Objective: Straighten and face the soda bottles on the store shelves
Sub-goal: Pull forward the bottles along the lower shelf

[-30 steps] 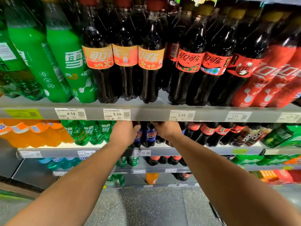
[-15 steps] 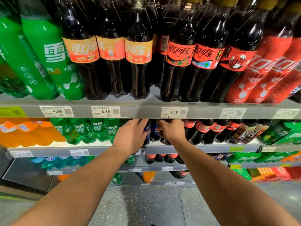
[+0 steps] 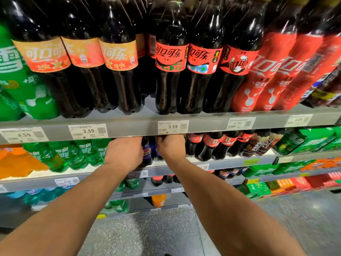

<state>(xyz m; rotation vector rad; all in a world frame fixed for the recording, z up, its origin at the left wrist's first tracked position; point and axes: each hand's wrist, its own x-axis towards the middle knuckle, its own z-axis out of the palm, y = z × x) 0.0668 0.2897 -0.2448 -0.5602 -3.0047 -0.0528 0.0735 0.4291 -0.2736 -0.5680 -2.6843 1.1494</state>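
Head view takes in the store shelves [image 3: 129, 128], several tiers running the full width. The top tier carries tall cola bottles [image 3: 171, 71], most with their red and orange labels turned outward. Tall green bottles [image 3: 27, 85] stand at its left end.

Both forearms reach to the second tier [image 3: 230, 164], where the task's things now sit: small blue-labelled bottles [image 3: 147, 152] standing between small green bottles on their left and red-labelled cola on their right.

The left hand [image 3: 123, 154] lies against the left side of that cluster. Its fingers run up under the lip of the shelf above, so I cannot tell whether they grasp anything. The right hand [image 3: 170, 148] is at the cluster's right side, with its fingers [image 3: 162, 140] curled round the top of one dark bottle.

The step in hand appears to be squaring up this cluster. The next move probably calls for turning each bottle by its neck until the blue label faces out, then drawing it flush with the shelf edge without knocking its neighbours.

Against half a second ago, the left fingers, then plainly stretched toward the bottles, are tucked out of sight under the lip. Both hands stay on the same cluster below the 3.59 price tag [image 3: 172, 127].
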